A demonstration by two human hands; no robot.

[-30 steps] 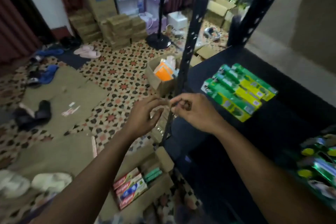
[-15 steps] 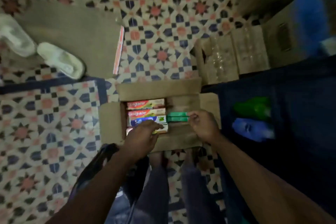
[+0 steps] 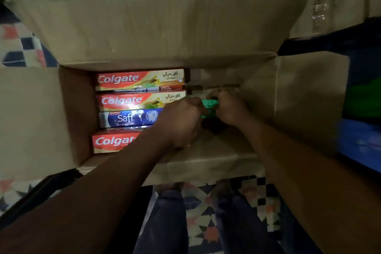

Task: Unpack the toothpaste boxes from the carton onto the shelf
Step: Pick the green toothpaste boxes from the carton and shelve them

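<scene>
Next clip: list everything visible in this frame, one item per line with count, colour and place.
carton: one, brown, open on the floor, centre.
Colgate boxes: three, red, lying flat in the carton's left part.
Safi box: one, blue, between the second and third Colgate boxes.
green box: at least one, green, carton's right part, between the hands.
floor: patterned tiles, around the carton.
shelf: one, dark, right edge.
blurred items: green and blue, on the shelf.
legs: two, dark trousers, bottom centre.
left hand: grips the green box.
right hand: grips its other end.
</scene>
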